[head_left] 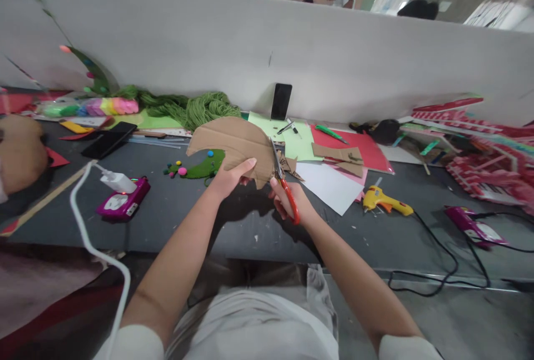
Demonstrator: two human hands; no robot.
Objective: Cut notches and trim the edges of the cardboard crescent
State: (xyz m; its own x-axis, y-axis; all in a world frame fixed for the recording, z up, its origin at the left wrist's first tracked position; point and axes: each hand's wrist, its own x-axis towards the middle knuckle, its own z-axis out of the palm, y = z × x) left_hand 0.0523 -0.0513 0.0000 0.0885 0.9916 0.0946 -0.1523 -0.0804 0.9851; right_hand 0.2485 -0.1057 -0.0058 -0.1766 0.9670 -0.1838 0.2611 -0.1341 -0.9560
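My left hand grips a curved piece of brown cardboard near its lower edge, thumb on top. In my right hand is a pair of scissors with red handles, its blades pointing away from me at the right edge of the cardboard. Whether the blades are apart is hard to make out. Beyond that edge lie small jagged cardboard scraps. Partly behind the cardboard rests a green crescent shape with small coloured pompoms on it.
Green yarn lies along the back, beside an upright phone. To the right are a green-handled cutter, white paper and a yellow glue gun with a black cord. A purple power strip sits left.
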